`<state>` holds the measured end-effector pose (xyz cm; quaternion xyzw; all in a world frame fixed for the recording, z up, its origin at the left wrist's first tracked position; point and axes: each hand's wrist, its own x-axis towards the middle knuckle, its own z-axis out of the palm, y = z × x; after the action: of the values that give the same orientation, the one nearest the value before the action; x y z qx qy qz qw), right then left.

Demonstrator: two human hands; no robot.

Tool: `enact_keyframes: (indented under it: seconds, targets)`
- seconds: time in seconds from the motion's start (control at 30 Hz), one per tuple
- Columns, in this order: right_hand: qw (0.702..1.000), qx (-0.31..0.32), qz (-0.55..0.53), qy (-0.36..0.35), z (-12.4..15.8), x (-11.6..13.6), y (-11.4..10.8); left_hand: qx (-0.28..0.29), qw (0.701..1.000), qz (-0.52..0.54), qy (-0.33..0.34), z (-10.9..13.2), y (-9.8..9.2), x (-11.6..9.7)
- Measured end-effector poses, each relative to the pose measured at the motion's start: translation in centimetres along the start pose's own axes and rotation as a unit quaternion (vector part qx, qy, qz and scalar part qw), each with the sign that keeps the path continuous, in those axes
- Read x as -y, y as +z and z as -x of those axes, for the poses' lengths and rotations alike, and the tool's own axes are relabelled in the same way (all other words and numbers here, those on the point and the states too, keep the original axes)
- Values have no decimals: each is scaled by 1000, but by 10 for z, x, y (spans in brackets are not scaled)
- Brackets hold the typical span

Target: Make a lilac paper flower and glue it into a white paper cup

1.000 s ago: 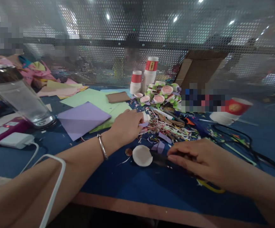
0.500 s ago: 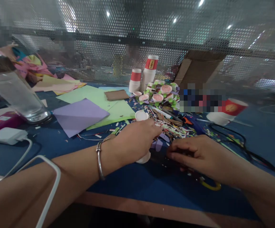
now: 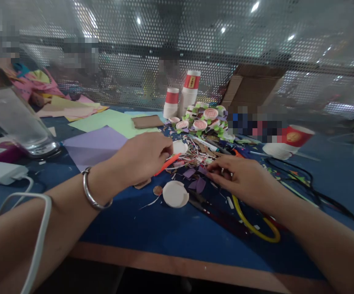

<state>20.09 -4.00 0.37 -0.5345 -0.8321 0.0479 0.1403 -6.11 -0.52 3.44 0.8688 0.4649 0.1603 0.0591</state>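
Observation:
My left hand, a silver bangle at its wrist, hovers left of the scraps. Its fingers curl round a slim orange tool, whose full shape is hidden. My right hand has thumb and fingertips pinched at a small purple paper piece. More purple petal-shaped pieces lie just below. A white paper disc rests between my hands, another white disc farther back. Under the right hand lies a dark-handled tool with a yellow curved loop beside it.
Paper-cup stacks stand behind a pile of decorated cup pieces. Purple paper overlaps green sheets at left. A glass bottle, white charger with cable, red cup and black cables flank the work area.
My left hand has moved left, uncovering the front white disc, and the orange tool now shows beneath its fingers. My right hand has moved forward and left to the purple pieces, uncovering the dark-handled tool.

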Motion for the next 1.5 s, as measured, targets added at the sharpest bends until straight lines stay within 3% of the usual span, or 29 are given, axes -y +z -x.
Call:
enact_keyframes:
  seconds: [0.2, 0.37, 0.43, 0.57, 0.73, 0.83, 1.03, 1.17, 1.23, 1.3, 1.4, 1.5]
  targets:
    - [999, 21, 36, 0, -3, 2, 5, 38, 999, 37, 10, 1, -4, 3]
    - [998, 27, 58, 9, -5, 4, 8, 161, 983, 60, 70, 8, -10, 5]
    - [998, 23, 65, 7, -6, 4, 10, 169, 982, 39, 80, 8, -13, 8]
    - [997, 5, 78, -7, -6, 3, 13, 150, 986, -52, 50, 5, -26, 14]
    - [995, -16, 94, -11, -5, 4, 11, 264, 962, -74, -1, 4, -40, 22]
    - [995, -21, 98, -11, -3, 3, 11, 293, 954, -57, -3, 6, -40, 24]
    - [996, -51, 75, -24, -1, -1, 8, 265, 963, -27, -39, 6, -40, 27]
    - [998, -56, -15, 14, 4, 3, -2, 100, 987, 125, -24, 0, -41, 26]
    - [996, -28, -79, 44, 7, 4, -7, 29, 970, 239, -5, -2, -36, 21]
    - [992, -7, -112, 58, 8, 3, -12, 4, 938, 346, -5, -3, -26, 13]
    - [992, -28, -88, 83, 6, -6, -20, 30, 897, 440, -21, -3, -8, -1]
    - [979, -105, -30, 174, 1, -23, -30, 53, 851, 521, -35, -2, 6, -12]
